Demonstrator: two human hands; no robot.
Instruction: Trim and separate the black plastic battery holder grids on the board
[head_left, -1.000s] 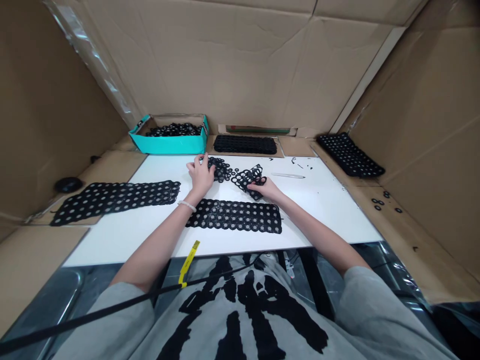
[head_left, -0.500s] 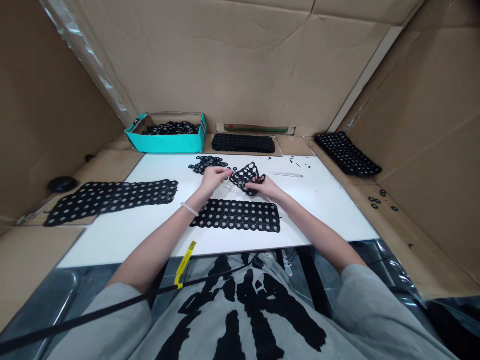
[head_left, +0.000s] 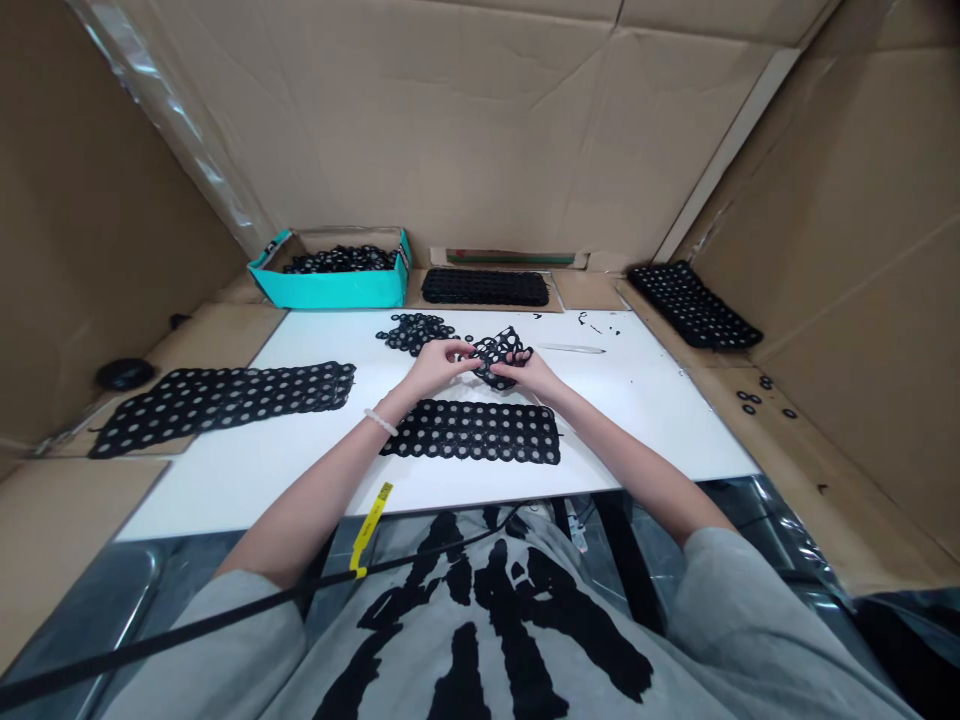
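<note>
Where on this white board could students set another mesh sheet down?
Free: the white board right of the lower mesh sheet, below the pale strip, and its front left corner. Crowded: centre back, where the left hand and right hand meet at a mesh piece beside loose rings.

Bare left forearm [head_left: 322,490] and right forearm [head_left: 622,455] angled inward, converging mid-frame. Left hand [head_left: 441,366] palm down, fingers [head_left: 466,352] extended rightward. Right hand [head_left: 529,375] curled, fingertips [head_left: 496,367] pointing left, close to left fingers. Pale beaded bracelet [head_left: 380,421] on left wrist [head_left: 391,403].
</note>
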